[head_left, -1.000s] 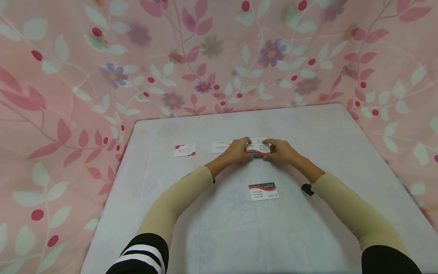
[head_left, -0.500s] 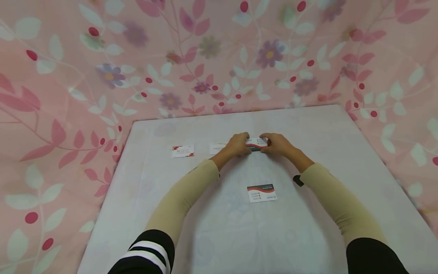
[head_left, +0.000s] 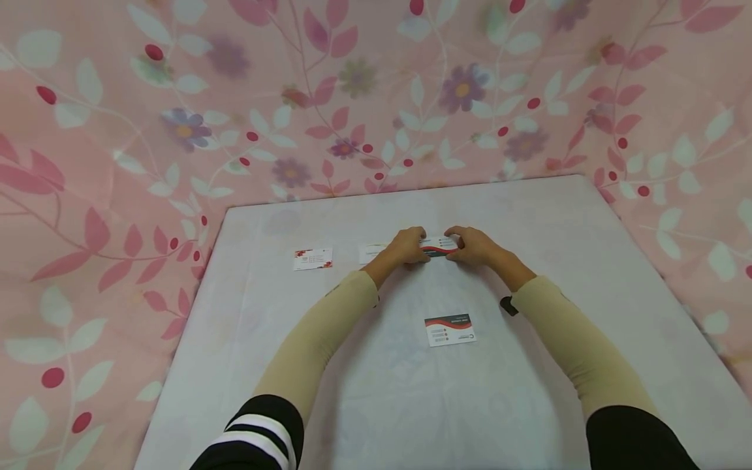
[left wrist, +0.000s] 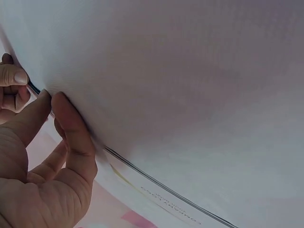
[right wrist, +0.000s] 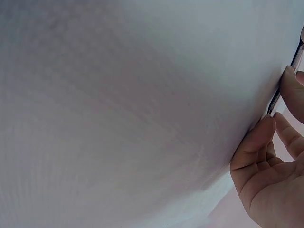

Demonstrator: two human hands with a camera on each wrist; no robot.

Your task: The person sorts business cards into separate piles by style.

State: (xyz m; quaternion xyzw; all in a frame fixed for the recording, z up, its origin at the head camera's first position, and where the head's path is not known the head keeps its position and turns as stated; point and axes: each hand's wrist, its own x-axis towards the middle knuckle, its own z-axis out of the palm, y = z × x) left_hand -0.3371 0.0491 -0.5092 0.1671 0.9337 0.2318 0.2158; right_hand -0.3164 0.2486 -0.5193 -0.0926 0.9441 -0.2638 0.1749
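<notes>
On the white-covered table, a white business card (head_left: 438, 247) with a dark and red wavy band lies between my hands. My left hand (head_left: 407, 247) pinches its left end between thumb and fingers, and my right hand (head_left: 474, 247) does the same at the right end. The fingers cover both short ends. Seen low in the left wrist view, the left hand (left wrist: 57, 161) is at the card's thin dark edge. The right wrist view has the right hand (right wrist: 270, 175) by that edge too. Partly behind my left wrist lies a card printed "company logo" (left wrist: 161, 194).
A card with red floral corners (head_left: 313, 259) lies farther left in the same row. Nearer me is another red-and-dark banded card (head_left: 450, 330). The table (head_left: 388, 405) ends at a pink floral cloth (head_left: 364, 98) behind and at the sides.
Both hands have slid the banded card slightly away from me, level with the row of cards on the left. Over the last half second they have barely moved.
</notes>
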